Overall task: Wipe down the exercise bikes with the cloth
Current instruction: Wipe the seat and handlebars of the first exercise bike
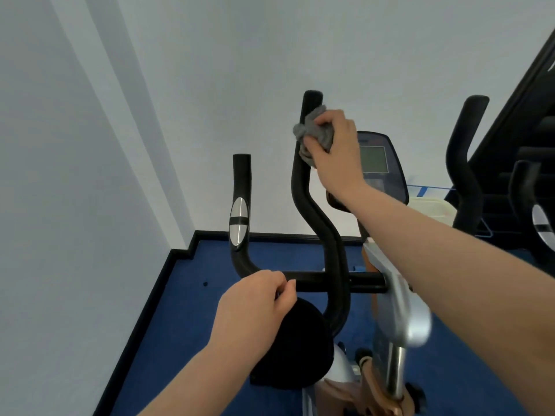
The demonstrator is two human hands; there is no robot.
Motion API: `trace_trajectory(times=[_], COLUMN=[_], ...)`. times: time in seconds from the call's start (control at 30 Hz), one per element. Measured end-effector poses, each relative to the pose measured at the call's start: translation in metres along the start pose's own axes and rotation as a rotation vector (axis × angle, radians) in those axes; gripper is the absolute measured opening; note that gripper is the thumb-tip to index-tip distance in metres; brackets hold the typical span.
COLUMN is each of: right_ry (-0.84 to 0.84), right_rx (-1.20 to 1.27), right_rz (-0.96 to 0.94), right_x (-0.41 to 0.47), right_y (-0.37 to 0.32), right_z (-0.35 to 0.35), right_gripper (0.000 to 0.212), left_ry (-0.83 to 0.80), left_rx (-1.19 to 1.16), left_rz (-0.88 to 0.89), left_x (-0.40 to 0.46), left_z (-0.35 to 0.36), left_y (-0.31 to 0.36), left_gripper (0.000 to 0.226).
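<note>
Above a blue carpeted floor (186,310), left hand (255,307) with curled fingers gripping the bike's smooth black crossbar (312,280), farther up, right hand (336,148) clutching a crumpled grey cloth (312,136) against the curved upright handlebar (309,187), grey-screened console (375,160) behind.

No text, label, brand, number or sign can be read. The console (379,163) of the exercise bike (322,235) has a greenish display screen, but its face is blank or too blurred to make out any characters. The dark machine (516,151) at the right edge carries a small pale mark near the top corner, too cut off to read.
</note>
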State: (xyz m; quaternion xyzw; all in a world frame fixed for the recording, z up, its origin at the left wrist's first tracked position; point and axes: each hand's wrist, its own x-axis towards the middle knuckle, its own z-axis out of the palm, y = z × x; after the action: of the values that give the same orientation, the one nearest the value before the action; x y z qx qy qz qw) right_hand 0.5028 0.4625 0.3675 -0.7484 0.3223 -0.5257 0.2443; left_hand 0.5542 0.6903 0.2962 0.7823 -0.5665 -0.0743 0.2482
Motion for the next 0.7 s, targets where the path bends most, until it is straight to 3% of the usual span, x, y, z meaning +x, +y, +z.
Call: trace_trajectory(times=[0.1,0.27,0.4,0.53,0.63,0.7], right_ry=[0.137,-0.059,0.018,-0.182,-0.39,-0.391], right_rx=[0.119,0.019,0.035,-0.163,-0.153,-0.136], right_rz=[0.029,0.134,0.035,0.008,0.142,0.155], right_x=[0.019,-0.017,0.001,-0.025,-0.009,-0.006], right_y=[-0.011,0.007,0.0,0.002,0.0,-0.004], right_z=[-0.001,0.005,-0.001,0.009,-0.004,-0.008], right_gripper=[0.028,0.023,0.02,0.022,0.02,0.022], left_ry=[-0.012,-0.01,-0.017,-0.014,0.007,-0.009], left_rx=[-0.007,-0.002,-0.01,-0.005,-0.028,-0.039], left_rz=[-0.001,-0.002,0.002,-0.012,-0.02,-0.02], left_x=[0.002,0.0,0.003,0.002,0.001,0.001], left_z=[0.0,-0.001,0.0,0.0,0.0,0.0], left_y=[0.0,0.0,0.0,0.0,-0.001,-0.001], left_gripper=[0.043,0.043,0.041,0.041,0.043,0.043])
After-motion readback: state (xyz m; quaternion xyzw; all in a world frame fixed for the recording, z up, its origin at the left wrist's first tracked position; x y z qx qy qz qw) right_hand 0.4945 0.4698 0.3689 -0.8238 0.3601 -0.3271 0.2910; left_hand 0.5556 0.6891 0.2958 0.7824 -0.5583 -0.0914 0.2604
